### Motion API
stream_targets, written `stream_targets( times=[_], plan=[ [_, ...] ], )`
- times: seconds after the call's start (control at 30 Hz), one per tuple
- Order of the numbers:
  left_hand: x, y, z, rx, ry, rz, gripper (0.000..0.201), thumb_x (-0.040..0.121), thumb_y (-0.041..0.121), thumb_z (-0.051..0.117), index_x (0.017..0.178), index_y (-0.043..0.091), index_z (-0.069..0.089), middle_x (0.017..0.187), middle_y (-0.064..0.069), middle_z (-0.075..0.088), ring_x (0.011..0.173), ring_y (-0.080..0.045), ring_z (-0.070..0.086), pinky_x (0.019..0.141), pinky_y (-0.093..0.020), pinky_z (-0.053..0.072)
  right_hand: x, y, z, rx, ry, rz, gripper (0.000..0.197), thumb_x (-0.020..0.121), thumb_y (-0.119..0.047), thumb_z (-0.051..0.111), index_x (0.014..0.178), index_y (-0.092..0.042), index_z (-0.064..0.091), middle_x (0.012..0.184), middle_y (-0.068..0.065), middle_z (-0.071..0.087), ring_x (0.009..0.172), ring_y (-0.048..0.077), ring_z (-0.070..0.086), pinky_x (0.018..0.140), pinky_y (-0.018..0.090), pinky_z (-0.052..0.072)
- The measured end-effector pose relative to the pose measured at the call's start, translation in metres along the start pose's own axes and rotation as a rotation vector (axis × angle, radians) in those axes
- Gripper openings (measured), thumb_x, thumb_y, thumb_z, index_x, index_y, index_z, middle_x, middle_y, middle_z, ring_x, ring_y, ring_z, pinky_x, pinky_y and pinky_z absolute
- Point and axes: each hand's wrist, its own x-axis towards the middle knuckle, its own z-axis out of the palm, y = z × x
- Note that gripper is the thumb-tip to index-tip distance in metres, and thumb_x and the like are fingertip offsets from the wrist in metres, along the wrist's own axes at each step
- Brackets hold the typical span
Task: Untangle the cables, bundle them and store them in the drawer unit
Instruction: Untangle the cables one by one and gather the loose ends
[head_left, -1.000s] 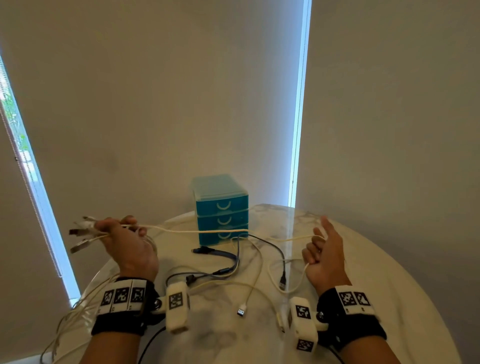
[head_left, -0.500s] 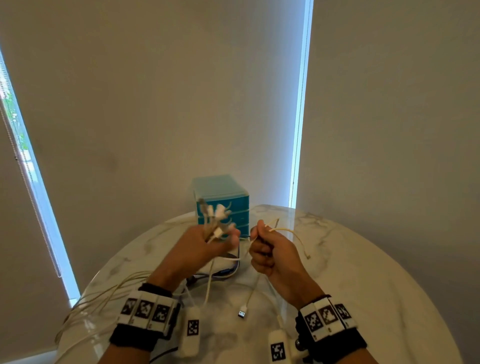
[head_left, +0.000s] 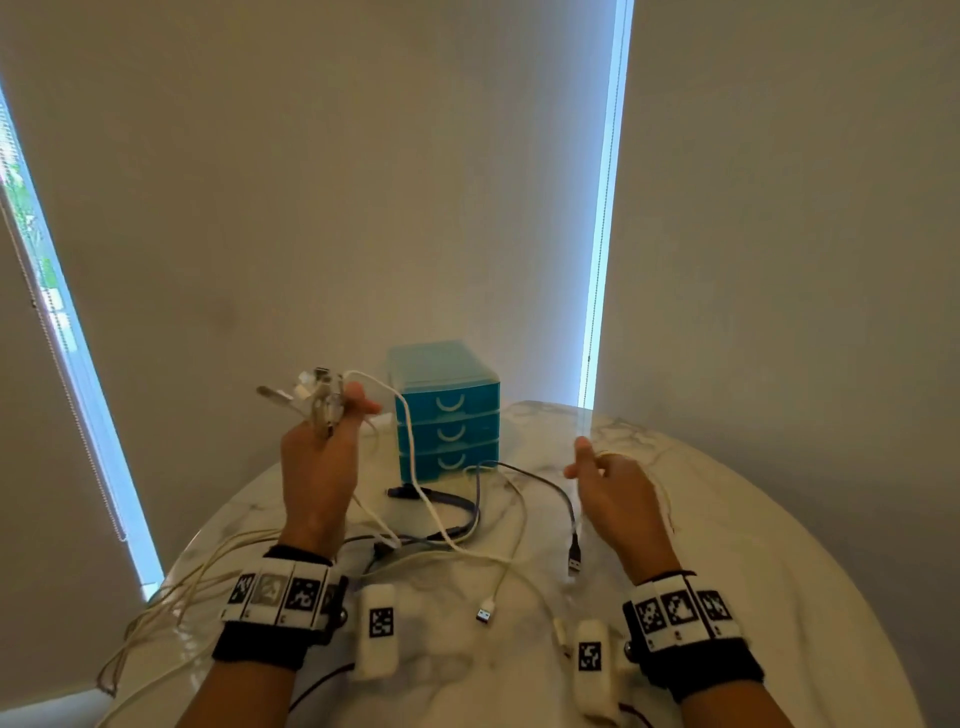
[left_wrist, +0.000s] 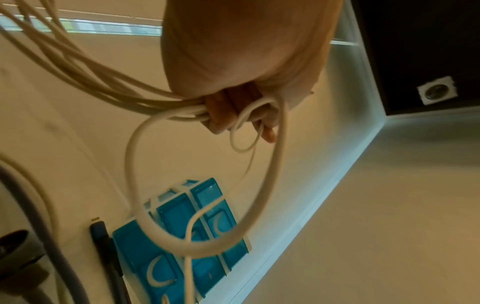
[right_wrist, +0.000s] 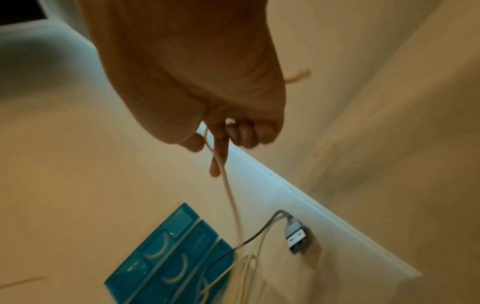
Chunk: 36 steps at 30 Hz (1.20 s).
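My left hand (head_left: 349, 415) is raised left of the teal three-drawer unit (head_left: 445, 410) and grips a bunch of white cable ends (head_left: 318, 396). In the left wrist view its fingers (left_wrist: 221, 121) curl round several white cables (left_wrist: 166, 115), and a thick loop (left_wrist: 262, 205) hangs in front of the drawer unit (left_wrist: 179, 224). My right hand (head_left: 586, 460) hovers right of the drawers. Its thumb and forefinger (right_wrist: 219, 156) pinch a thin cream cable (right_wrist: 231, 197) that runs down to the table. All three drawers look closed.
On the round marble table (head_left: 737, 561) lie a dark grey cable (head_left: 457, 506), a dark USB plug (head_left: 573, 562) and a white USB plug (head_left: 484, 616). Cream cable loops (head_left: 156, 613) hang over the table's left edge. Blinds stand close behind.
Half a second ago both hands met in front of the drawers. Now they have drawn apart: the left up and left with its bunch, the right out to the right with the thin cable.
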Motion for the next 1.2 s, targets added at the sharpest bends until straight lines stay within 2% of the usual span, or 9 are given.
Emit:
stream_targets(
  times=[0.17,0.3,0.43,0.57,0.63,0.73,0.87,1.0,1.2],
  plan=[
    [0.007,-0.004,-0.008,-0.102,0.009,-0.009,0.043,0.099,0.066,0.062,0.097,0.028,0.082,0.057,0.012,0.042,0.057,-0.013,0.036,0.054,-0.031,0.034,0.017,0.028,-0.010,0.255,0.115,0.164,0.062,0.115,-0.049,0.032,0.094,-0.012,0.076,0.073,0.005,0.069,0.066,0.023,0.061,0.069,0.039,0.048],
    [0.002,0.004,-0.005,-0.023,-0.078,0.034,0.029,0.101,0.054,0.064,0.096,0.033,0.083,0.057,0.015,0.055,0.063,-0.009,0.045,0.068,-0.035,0.040,0.027,0.035,-0.012,0.795,0.401,0.205,0.043,0.118,-0.031,0.025,0.128,-0.004,0.056,0.110,0.018,0.077,0.066,0.023,0.069,0.056,0.029,0.049],
    [-0.001,0.010,-0.007,0.163,-0.404,0.105,0.011,0.097,0.033,0.076,0.094,0.037,0.086,0.095,0.015,0.081,0.093,0.000,0.073,0.087,-0.025,0.055,0.029,0.042,-0.019,1.006,0.463,0.348,0.036,0.114,-0.014,0.040,0.143,-0.003,0.058,0.136,0.021,0.067,0.118,0.037,0.068,0.099,0.040,0.051],
    [-0.007,0.009,-0.006,0.457,-0.705,0.102,0.016,0.087,0.050,0.085,0.084,0.034,0.085,0.075,0.020,0.075,0.072,0.010,0.066,0.072,-0.018,0.048,0.035,0.038,-0.009,0.650,0.495,0.643,0.037,0.097,0.002,0.065,0.132,-0.007,0.072,0.147,0.004,0.066,0.129,0.027,0.063,0.121,0.042,0.039],
    [-0.006,0.007,-0.004,0.498,-0.596,0.153,0.014,0.089,0.049,0.083,0.079,0.040,0.081,0.067,0.024,0.071,0.065,0.012,0.062,0.066,-0.016,0.045,0.043,0.015,0.004,0.677,0.463,0.541,0.046,0.095,0.001,0.068,0.140,-0.005,0.065,0.150,0.007,0.063,0.132,0.028,0.061,0.118,0.037,0.045],
    [0.003,0.015,-0.011,0.483,0.075,0.205,0.016,0.097,0.047,0.075,0.105,0.034,0.074,0.082,0.013,0.077,0.078,-0.006,0.072,0.068,-0.028,0.051,0.026,-0.069,0.037,0.874,0.123,0.216,0.033,0.112,-0.014,0.051,0.142,-0.006,0.062,0.145,0.001,0.068,0.124,0.022,0.066,0.085,0.023,0.057],
    [0.005,0.039,-0.038,0.276,0.715,0.075,0.058,0.101,0.038,0.071,0.142,0.007,0.045,0.117,-0.020,0.075,0.102,-0.044,0.072,0.088,-0.044,0.049,0.001,-0.142,0.057,0.476,-0.524,-0.159,0.051,0.101,-0.065,0.055,0.129,-0.025,0.072,0.122,-0.014,0.077,0.115,0.011,0.072,0.097,0.033,0.058],
    [0.006,0.040,-0.035,0.240,0.712,0.161,0.049,0.103,0.034,0.064,0.137,0.001,0.052,0.116,-0.022,0.076,0.101,-0.044,0.073,0.083,-0.037,0.045,0.006,-0.107,0.046,0.725,-0.439,-0.081,0.036,0.109,-0.034,0.056,0.122,-0.006,0.074,0.102,0.010,0.082,0.092,0.022,0.075,0.088,0.037,0.058],
    [0.000,0.021,-0.012,0.415,0.102,0.138,0.026,0.106,0.043,0.060,0.127,0.028,0.058,0.097,0.007,0.074,0.089,-0.019,0.069,0.080,-0.037,0.052,-0.009,-0.024,0.066,0.682,-0.457,0.160,0.038,0.102,-0.036,0.066,0.118,-0.003,0.076,0.093,0.014,0.077,0.082,0.025,0.067,0.075,0.037,0.053]
  ],
)
